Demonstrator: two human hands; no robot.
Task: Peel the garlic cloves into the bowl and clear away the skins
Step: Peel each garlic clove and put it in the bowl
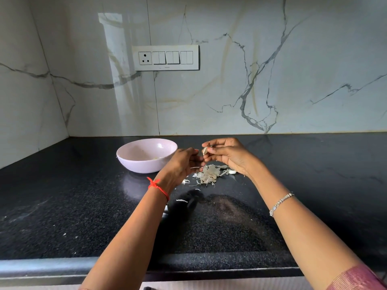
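A pale pink bowl (pixel 144 162) stands on the black counter, with a little peeled garlic barely visible inside. Just right of it, above the counter, my right hand (pixel 226 155) pinches a garlic clove (pixel 204 151) between thumb and fingers. My left hand (pixel 184 164) is close beside it with curled fingers at the clove's skin; whether it grips skin I cannot tell. Below the hands lies a heap of papery garlic skins (pixel 208 174), and an unpeeled clove (pixel 232 171) lies at its right edge.
Loose skin flakes (pixel 181 200) are scattered on the counter (pixel 62 206) in front of the heap. The marble wall behind carries a switch panel (pixel 166 57). The counter's front edge runs near the bottom of the view.
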